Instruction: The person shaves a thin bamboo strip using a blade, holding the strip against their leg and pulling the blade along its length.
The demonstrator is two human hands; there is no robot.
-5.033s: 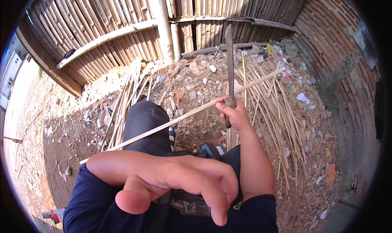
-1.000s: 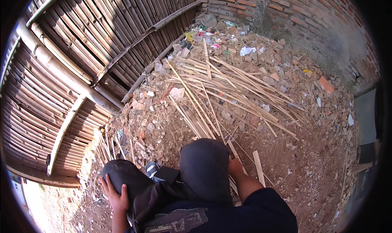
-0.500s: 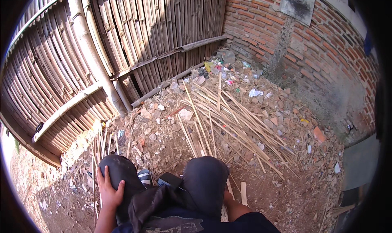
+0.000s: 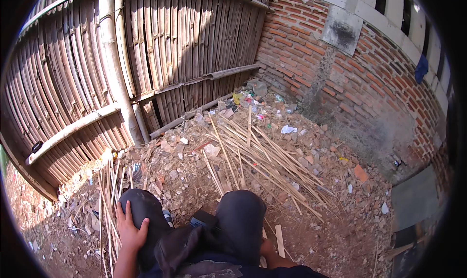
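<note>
My left hand (image 4: 131, 232) lies on my left knee (image 4: 142, 205), fingers spread, with nothing in it. Low beside my right thigh is my right hand (image 4: 267, 250); its fingers are hidden behind the leg, so its grip does not show. Close to it, a pale, flat bamboo strip (image 4: 279, 240) lies on the dirt. A loose heap of long bamboo strips (image 4: 284, 176) spreads over the ground in front of my knees. More thin strips (image 4: 108, 195) lie to the left of my left knee. Between my thighs sits a small black box-shaped object (image 4: 204, 220).
A bamboo fence (image 4: 160, 39) stands at the far left and meets a brick wall (image 4: 335, 78) at the back. Rubble and litter (image 4: 248, 102) cover the ground near the corner. A grey sheet (image 4: 415, 198) stands at the right.
My view has tilted up and shifted slightly to the right, showing more of the wall top. My left hand stays on the knee; the right stays low beside the thigh.
</note>
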